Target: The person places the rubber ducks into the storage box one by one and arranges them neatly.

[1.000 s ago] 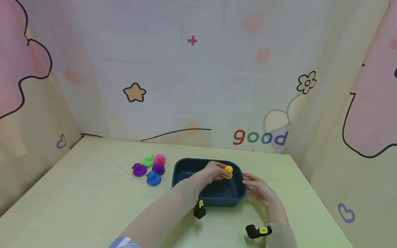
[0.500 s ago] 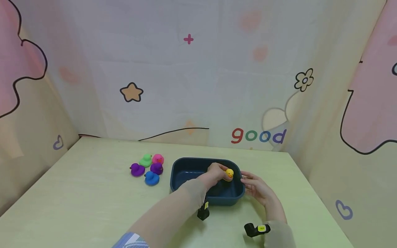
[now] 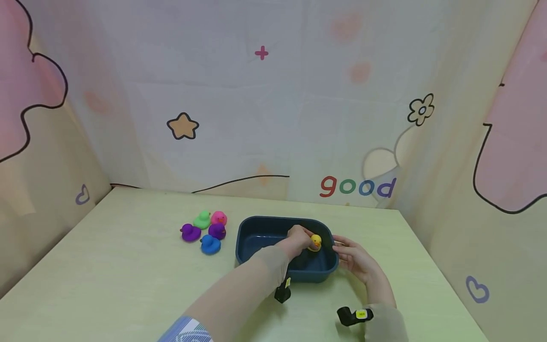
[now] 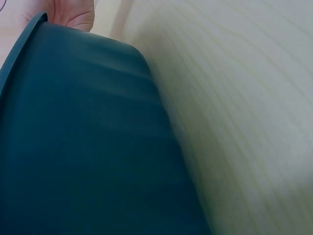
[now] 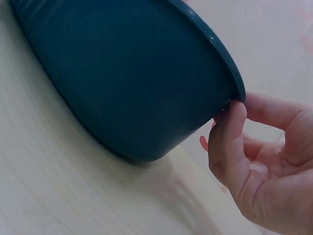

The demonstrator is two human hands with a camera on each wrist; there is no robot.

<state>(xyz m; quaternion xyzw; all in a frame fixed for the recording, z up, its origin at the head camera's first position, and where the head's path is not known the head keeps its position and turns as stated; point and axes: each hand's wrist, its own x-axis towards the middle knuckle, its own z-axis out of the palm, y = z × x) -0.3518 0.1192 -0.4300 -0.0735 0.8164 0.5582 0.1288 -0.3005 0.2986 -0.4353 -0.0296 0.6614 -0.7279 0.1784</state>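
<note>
In the head view, my left hand [image 3: 299, 239] reaches into a dark blue basin [image 3: 269, 276] and pinches a yellow rubber duck [image 3: 315, 242] near the basin's right end. At the right rim, my right hand [image 3: 359, 260] grips the basin. From the right wrist view, this hand [image 5: 266, 161] has its bent fingers right at the rim's corner. The left wrist view shows the basin's outer wall [image 4: 98, 132], with the duck and the left hand's fingers hidden.
Left of the basin lies a cluster of rubber ducks: green [image 3: 202, 220], pink [image 3: 219, 218], blue [image 3: 210, 245] and purple ones [image 3: 190, 232]. The pale wooden table [image 3: 128, 266] is bounded by a printed curtain [image 3: 239, 104] at the back and sides.
My left hand has moved slightly right and down, lowering the yellow duck deeper into the basin. The right hand stays at the rim, and the other ducks have not moved.
</note>
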